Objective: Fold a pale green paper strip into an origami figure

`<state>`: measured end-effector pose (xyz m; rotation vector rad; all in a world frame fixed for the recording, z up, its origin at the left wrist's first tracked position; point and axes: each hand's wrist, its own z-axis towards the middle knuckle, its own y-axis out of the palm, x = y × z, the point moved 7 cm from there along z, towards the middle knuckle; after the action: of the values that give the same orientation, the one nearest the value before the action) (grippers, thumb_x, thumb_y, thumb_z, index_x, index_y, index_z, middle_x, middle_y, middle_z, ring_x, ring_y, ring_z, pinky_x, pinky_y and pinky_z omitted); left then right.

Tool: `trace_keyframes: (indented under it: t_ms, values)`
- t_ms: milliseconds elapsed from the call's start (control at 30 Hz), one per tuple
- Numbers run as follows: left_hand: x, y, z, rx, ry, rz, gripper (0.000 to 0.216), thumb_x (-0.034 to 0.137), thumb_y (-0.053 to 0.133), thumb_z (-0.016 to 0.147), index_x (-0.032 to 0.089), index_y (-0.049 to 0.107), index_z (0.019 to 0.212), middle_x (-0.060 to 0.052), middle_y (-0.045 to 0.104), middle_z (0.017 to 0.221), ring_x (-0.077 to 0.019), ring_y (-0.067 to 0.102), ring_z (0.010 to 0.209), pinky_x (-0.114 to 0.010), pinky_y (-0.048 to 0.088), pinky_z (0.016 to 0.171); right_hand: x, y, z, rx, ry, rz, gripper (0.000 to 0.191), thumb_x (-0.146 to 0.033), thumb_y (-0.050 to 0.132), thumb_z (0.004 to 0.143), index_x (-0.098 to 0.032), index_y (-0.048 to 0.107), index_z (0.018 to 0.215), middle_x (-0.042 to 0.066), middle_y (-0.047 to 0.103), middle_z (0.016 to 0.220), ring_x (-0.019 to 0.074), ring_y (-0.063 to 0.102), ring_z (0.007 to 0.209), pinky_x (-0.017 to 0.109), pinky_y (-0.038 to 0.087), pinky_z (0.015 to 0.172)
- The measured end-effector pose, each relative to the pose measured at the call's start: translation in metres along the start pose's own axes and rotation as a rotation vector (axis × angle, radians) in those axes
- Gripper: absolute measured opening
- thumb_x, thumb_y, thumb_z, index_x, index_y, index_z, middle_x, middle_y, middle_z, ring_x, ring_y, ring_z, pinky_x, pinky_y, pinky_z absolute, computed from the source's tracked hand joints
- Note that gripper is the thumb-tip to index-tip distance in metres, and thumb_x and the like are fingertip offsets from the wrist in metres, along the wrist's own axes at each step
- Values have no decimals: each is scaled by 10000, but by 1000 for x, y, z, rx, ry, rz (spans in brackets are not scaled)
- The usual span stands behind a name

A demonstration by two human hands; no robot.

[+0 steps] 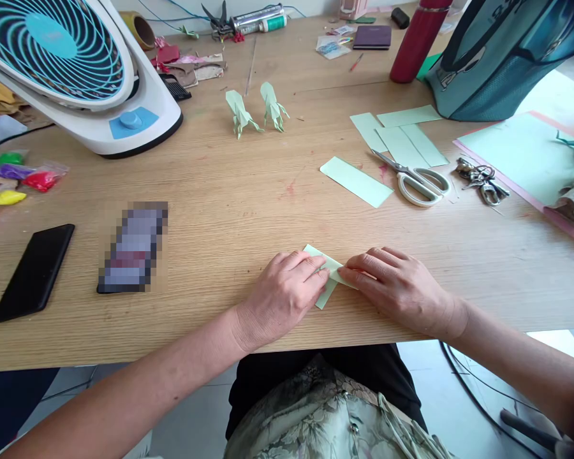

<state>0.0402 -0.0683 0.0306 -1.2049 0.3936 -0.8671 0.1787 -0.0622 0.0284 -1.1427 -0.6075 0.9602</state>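
Note:
A small pale green paper strip (326, 275), partly folded, lies near the front edge of the wooden table (229, 210). My left hand (283, 294) rests on its left part with the fingers curled down, pressing the paper. My right hand (396, 285) presses the right part, its fingertips pinched on the fold. Both hands cover most of the paper. Two folded green paper figures (256, 109) stand further back on the table.
White-handled scissors (418, 182), loose green strips (356, 181) and more strips (402, 134) lie to the right, with keys (481, 178). A white and blue fan (76, 70) stands back left. A black phone (34, 271), a red bottle (418, 41) and a teal bag (502, 54) are also here.

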Motion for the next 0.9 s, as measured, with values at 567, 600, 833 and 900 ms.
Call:
trace_keyframes:
  t_ms: [567, 600, 833, 900]
  values:
    - [12, 12, -8, -110, 20, -48, 400, 207, 547, 988, 98, 535, 1373, -157, 606, 1395, -274, 545, 1345, -424, 522, 1104, -10, -8, -14, 17, 76, 68, 204, -96, 507, 967, -131, 658, 1100, 142, 717, 1117, 226, 643, 890, 376, 498, 726]
    - [12, 12, -8, -114, 13, -52, 400, 203, 544, 990, 110, 533, 1378, -150, 603, 1400, -268, 540, 1351, -422, 518, 1109, -8, -8, -14, 17, 72, 84, 228, -88, 499, 964, -133, 654, 1125, 139, 716, 1117, 228, 643, 894, 377, 494, 720]
    - [12, 2, 0, -75, 52, -24, 297, 157, 509, 996, 92, 624, 1262, -161, 663, 1306, -268, 612, 1264, -412, 552, 1066, -3, -9, -14, 1, 80, 126, 284, -105, 477, 973, -181, 650, 1185, 110, 727, 1104, 220, 644, 890, 374, 502, 706]
    - [14, -1, 4, -50, 74, 17, 270, 97, 463, 996, 96, 668, 1172, -150, 697, 1244, -247, 652, 1202, -383, 568, 1033, -1, -9, -13, 2, 103, 153, 257, -110, 499, 971, -190, 658, 1157, 103, 731, 1097, 211, 645, 888, 362, 508, 705]
